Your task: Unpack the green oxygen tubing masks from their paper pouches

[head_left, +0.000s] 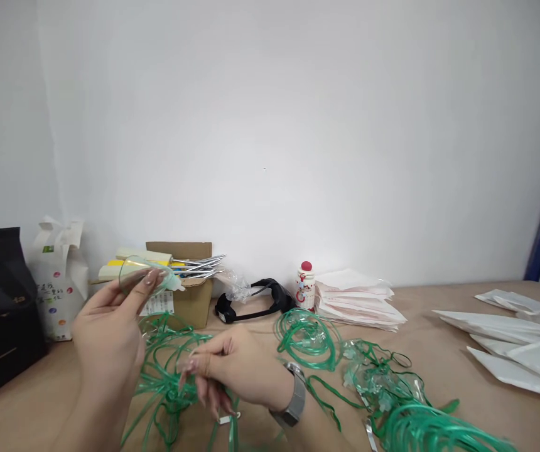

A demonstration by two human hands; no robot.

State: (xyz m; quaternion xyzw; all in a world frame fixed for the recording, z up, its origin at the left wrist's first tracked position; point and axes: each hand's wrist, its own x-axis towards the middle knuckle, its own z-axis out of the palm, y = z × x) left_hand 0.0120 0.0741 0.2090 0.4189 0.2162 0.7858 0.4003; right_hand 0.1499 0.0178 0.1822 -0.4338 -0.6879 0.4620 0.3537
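Note:
My left hand is raised at the left, its thumb and fingers closed on a clear, green-tinted oxygen mask. The mask's wide rim shows behind the fingers and its narrow end points right. Lower and to the right, my right hand has thumb and forefinger pinched together, the other fingers curled down. What lies in that pinch is blurred, so I cannot make it out. Below the right hand hangs green tubing with a small white piece by it. Behind and left of it lies a tangle of green tubing.
Coiled tubing and more masks with green straps lie to the right. Along the wall stand a cardboard box, a black headset strap, a bottle and stacked papers. White pouches are far right, bags far left.

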